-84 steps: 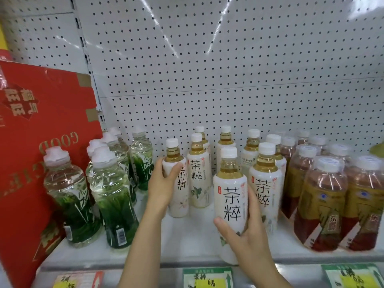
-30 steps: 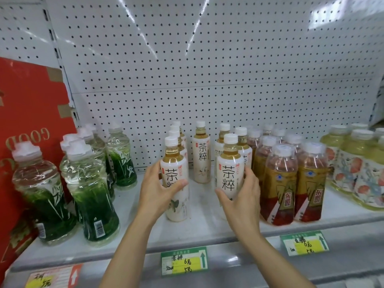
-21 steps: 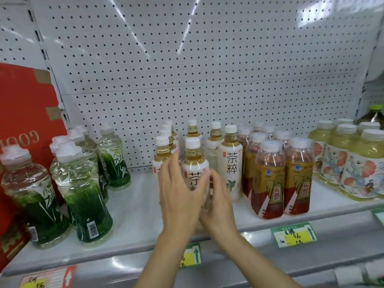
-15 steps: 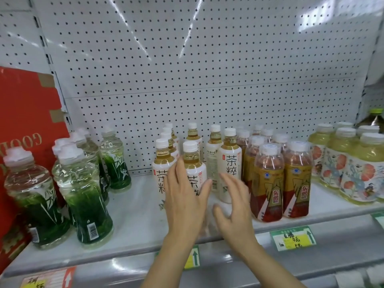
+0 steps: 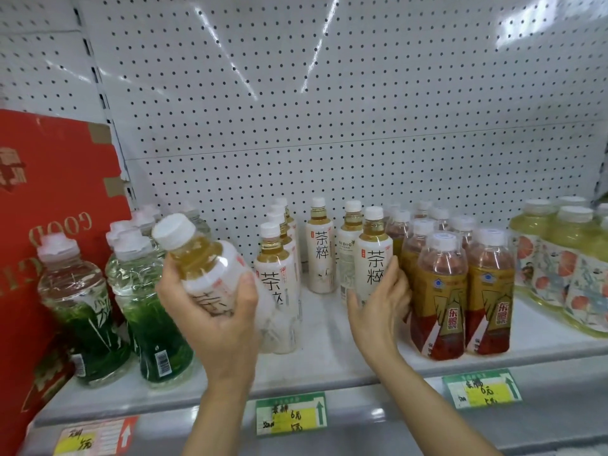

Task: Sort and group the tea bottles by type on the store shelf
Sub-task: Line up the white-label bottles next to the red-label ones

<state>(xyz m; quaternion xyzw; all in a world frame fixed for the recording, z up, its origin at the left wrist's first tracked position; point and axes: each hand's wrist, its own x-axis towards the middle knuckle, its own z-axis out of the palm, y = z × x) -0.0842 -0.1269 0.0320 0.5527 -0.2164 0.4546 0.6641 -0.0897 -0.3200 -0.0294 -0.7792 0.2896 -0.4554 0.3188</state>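
- left hand (image 5: 217, 311) has its fingers wrapped round a white-label tea bottle (image 5: 210, 274), lifted off the shelf (image 5: 329, 366) and tipped, cap pointing up-left
- right hand (image 5: 378, 307) is cupped on another white-label bottle (image 5: 373, 258) standing upright; looks like a loose hold, hard to tell how firm
- that one sits just beside the red-brown tea bottles (image 5: 441, 297)
- green bottles (image 5: 148, 307) off to the left, pale yellow-green bottles (image 5: 559, 258) far right
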